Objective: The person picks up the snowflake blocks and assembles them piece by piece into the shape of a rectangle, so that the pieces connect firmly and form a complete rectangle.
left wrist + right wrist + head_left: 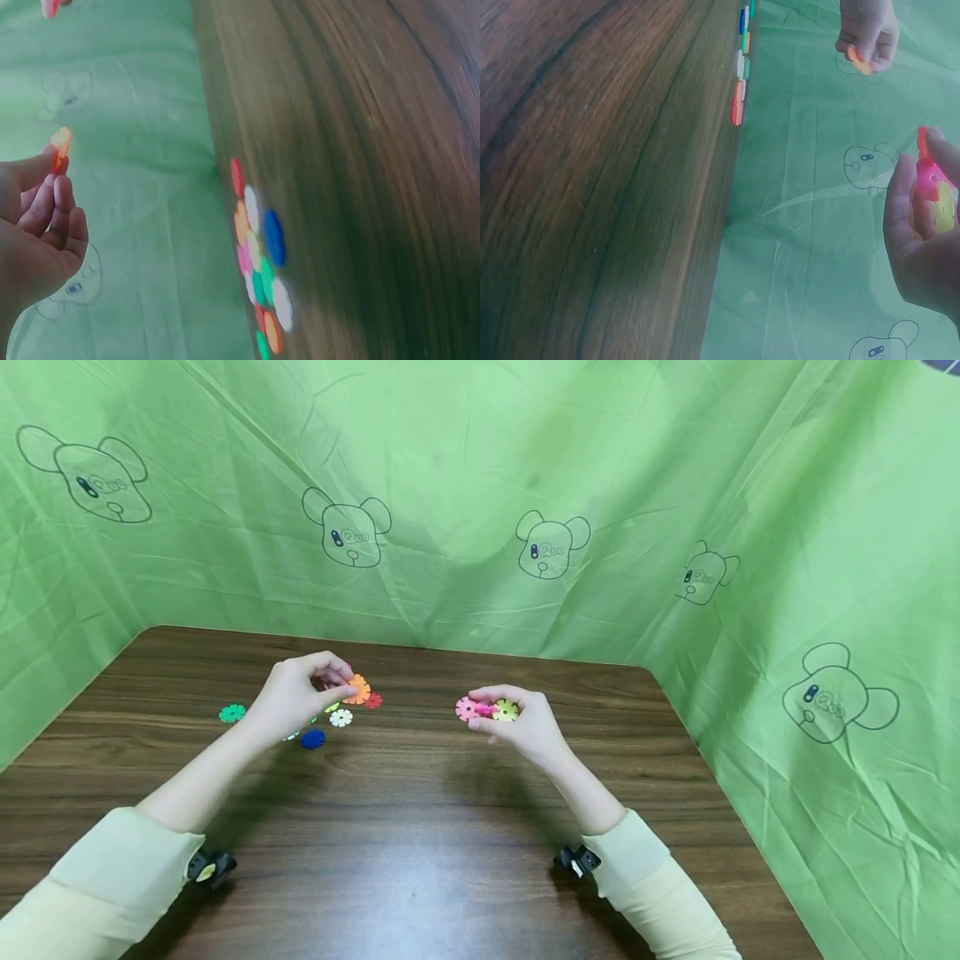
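Note:
An orange notched disc (357,689) is pinched between thumb and fingers of the left hand (296,692), above the loose discs; the left wrist view shows the same orange disc (62,146) at the fingertips of that hand (45,225). To the right, the right hand (531,727) grips several joined discs: a pink one (466,708) on its left, a bright pink one in the middle and a yellow-green one (506,710) near the palm. In the right wrist view the pink disc (930,180) and yellow disc (944,208) show between the fingers.
Loose discs lie on the brown table (420,827) under and around the left hand: green (232,713), blue (312,739), white (341,717) and red (373,700), with others partly hidden. A green cloth (450,485) with bear outlines hangs behind and at the sides.

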Demonstrator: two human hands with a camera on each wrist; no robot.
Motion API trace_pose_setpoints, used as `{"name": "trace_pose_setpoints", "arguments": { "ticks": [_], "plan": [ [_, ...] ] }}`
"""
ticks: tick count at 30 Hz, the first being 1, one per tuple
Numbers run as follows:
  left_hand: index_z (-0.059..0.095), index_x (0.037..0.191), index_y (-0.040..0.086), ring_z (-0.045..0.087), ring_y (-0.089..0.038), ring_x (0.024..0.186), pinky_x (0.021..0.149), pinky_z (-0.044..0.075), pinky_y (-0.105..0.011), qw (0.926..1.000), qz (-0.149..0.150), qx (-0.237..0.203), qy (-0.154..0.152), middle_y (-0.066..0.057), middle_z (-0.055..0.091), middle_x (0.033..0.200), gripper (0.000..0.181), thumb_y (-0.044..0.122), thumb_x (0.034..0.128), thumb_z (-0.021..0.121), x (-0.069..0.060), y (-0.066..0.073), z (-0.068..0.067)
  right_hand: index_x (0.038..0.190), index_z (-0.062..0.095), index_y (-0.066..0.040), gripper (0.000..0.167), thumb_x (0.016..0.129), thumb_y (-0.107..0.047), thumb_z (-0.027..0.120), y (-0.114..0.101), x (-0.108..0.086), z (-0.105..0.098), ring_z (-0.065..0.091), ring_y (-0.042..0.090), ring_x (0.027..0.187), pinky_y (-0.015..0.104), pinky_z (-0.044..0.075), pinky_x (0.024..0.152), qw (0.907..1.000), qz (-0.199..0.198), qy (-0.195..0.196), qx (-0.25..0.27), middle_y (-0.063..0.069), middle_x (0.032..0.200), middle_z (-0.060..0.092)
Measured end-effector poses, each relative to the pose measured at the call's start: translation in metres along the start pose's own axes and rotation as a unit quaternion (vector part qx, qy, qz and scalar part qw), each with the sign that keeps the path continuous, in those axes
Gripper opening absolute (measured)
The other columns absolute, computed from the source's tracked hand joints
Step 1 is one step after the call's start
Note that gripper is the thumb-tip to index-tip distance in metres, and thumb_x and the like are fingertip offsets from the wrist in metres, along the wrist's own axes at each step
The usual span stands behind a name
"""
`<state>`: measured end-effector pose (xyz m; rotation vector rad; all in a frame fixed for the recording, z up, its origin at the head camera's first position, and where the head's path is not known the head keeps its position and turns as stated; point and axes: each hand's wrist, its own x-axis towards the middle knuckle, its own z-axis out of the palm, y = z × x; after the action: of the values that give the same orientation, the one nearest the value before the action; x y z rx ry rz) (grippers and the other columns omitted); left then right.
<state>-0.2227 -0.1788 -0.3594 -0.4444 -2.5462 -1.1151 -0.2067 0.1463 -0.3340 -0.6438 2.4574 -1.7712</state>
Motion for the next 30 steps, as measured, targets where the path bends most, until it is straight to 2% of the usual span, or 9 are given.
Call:
{"name": "trace_pose_setpoints", "arguments": {
  "ticks": [6,11,16,21,25,27,30],
  "plan": [
    [0.066,0.088,0.017,0.058,-0.011,0.066,0.058,0.046,-0.019,0.9986,-0.01,-0.045,0.027,0.004,0.066,0.077,0.015,0.02,0.0787,0.078,-0.005,0.022,0.008,0.114,0.068,-0.004,0.036,0.079,-0.01,0.077,-0.002,0.0,0.002,0.063,0.021,0.054,0.053,0.054,0.061,0.9996,-0.007,-0.014,-0.022,0.011,0.106,0.068],
    [0.069,0.094,0.017,0.06,-0.009,0.068,0.057,0.048,-0.019,0.9956,-0.005,-0.085,0.04,0.004,0.068,0.08,0.018,0.016,0.0789,0.077,-0.008,0.035,0.016,0.112,0.068,-0.001,0.035,0.079,-0.009,0.076,-0.007,0.0,0.004,0.063,0.022,0.055,0.043,0.056,0.057,0.9996,-0.008,-0.018,-0.021,0.013,0.101,0.067],
    [0.07,0.092,0.018,0.06,-0.009,0.068,0.057,0.048,-0.021,0.9936,0.019,-0.101,0.047,0.005,0.068,0.077,0.015,0.015,0.0787,0.077,-0.011,0.047,0.025,0.111,0.069,-0.002,0.033,0.079,-0.009,0.076,-0.012,0.0,0.007,0.062,0.026,0.055,0.03,0.054,0.052,0.9994,-0.001,-0.022,-0.025,0.012,0.1,0.069],
    [0.07,0.091,0.016,0.061,-0.009,0.066,0.056,0.047,-0.02,0.9903,0.039,-0.12,0.057,0.004,0.069,0.076,0.013,0.017,0.0798,0.077,-0.013,0.054,0.036,0.11,0.07,-0.006,0.031,0.08,-0.01,0.076,-0.014,0.002,0.01,0.06,0.03,0.058,0.03,0.055,0.054,0.9989,0.009,-0.039,-0.026,0.009,0.096,0.071],
    [0.07,0.09,0.015,0.063,-0.012,0.067,0.059,0.05,-0.02,0.9875,0.04,-0.141,0.058,0.003,0.07,0.077,0.012,0.02,0.081,0.075,-0.016,0.058,0.044,0.109,0.07,-0.006,0.03,0.08,-0.01,0.076,-0.015,0.002,0.012,0.059,0.023,0.057,0.031,0.055,0.055,0.9987,0.01,-0.042,-0.028,0.007,0.093,0.072],
    [0.069,0.09,0.014,0.065,-0.014,0.068,0.061,0.051,-0.02,0.9862,0.038,-0.151,0.057,0.003,0.071,0.078,0.012,0.021,0.0814,0.075,-0.016,0.06,0.047,0.109,0.07,-0.007,0.029,0.08,-0.01,0.076,-0.016,0.002,0.014,0.059,0.027,0.058,0.03,0.054,0.055,0.9986,0.011,-0.042,-0.028,0.007,0.091,0.072],
    [0.069,0.089,0.013,0.066,-0.014,0.069,0.064,0.052,-0.02,0.9842,0.033,-0.163,0.06,0.001,0.071,0.08,0.013,0.021,0.0815,0.075,-0.017,0.064,0.051,0.109,0.071,-0.007,0.029,0.08,-0.012,0.075,-0.017,0.002,0.015,0.058,0.041,0.061,0.029,0.054,0.055,0.9986,0.013,-0.044,-0.028,0.006,0.09,0.072]
  ]
}}
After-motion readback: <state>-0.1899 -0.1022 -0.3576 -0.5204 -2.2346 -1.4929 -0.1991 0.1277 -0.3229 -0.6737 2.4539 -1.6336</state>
